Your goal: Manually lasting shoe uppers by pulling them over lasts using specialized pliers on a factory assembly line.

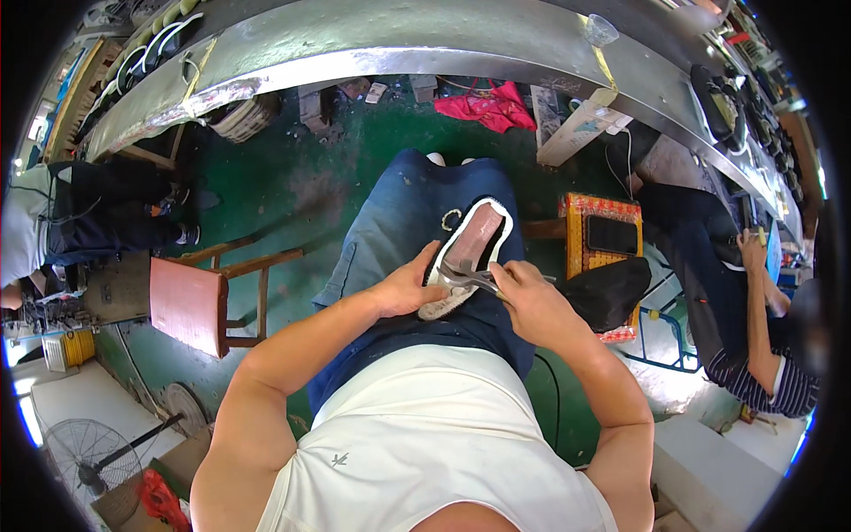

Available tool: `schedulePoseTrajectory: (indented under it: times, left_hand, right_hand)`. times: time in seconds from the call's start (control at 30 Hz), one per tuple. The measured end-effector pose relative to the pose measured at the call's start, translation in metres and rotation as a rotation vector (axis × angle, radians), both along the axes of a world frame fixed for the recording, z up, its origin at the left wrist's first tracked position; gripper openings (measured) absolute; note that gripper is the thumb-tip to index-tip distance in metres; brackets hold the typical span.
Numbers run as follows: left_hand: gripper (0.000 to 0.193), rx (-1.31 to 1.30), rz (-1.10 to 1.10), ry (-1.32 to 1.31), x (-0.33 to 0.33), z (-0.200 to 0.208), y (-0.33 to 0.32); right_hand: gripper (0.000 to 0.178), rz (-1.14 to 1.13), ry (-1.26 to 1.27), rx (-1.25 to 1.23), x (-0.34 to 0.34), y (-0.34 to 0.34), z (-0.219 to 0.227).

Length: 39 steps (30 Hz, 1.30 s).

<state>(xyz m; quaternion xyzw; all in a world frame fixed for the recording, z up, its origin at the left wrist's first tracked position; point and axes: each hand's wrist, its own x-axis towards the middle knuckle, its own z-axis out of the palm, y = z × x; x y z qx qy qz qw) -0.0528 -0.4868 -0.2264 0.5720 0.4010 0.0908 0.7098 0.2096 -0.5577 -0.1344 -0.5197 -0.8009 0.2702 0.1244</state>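
Note:
A shoe on its last lies sole side up across my lap, with a pinkish insole face and a white edge folded over around it. My left hand grips its near left side, thumb pressed onto the near end. In my right hand is a pair of metal pincers, its fingers wrapped round the handles. The pincers' head rests at the shoe's near end; whether the jaws bite the edge I cannot tell. A small pale loop shows beside the shoe's left side, over my blue trousers.
A long metal bench curves across ahead. To the right, a phone lies on an orange-yellow stool beside a black cloth item. A co-worker sits farther right; another person is left, near a pink-seated stool.

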Motion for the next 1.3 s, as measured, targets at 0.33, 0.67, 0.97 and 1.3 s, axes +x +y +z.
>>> schedulePoseTrajectory:
  times: [0.33, 0.67, 0.97, 1.3]
  left_hand:
    - [0.067, -0.636, 0.439, -0.412, 0.023, 0.026, -0.005]
    - [0.063, 0.067, 0.7, 0.058, 0.026, -0.053, 0.004]
    - [0.043, 0.632, 0.509, 0.193, 0.025, -0.023, -0.003]
    - [0.055, 0.846, -0.057, 0.413, 0.013, -0.001, 0.01]
  right_hand:
    - [0.024, 0.254, -0.293, -0.503, -0.017, 0.058, 0.037]
    - [0.024, -0.122, 0.131, -0.291, -0.045, 0.0, -0.034]
    - [0.029, -0.159, -0.149, -0.005, -0.019, 0.015, -0.021]
    - [0.023, -0.239, 0.121, -0.698, 0.025, 0.043, -0.012]
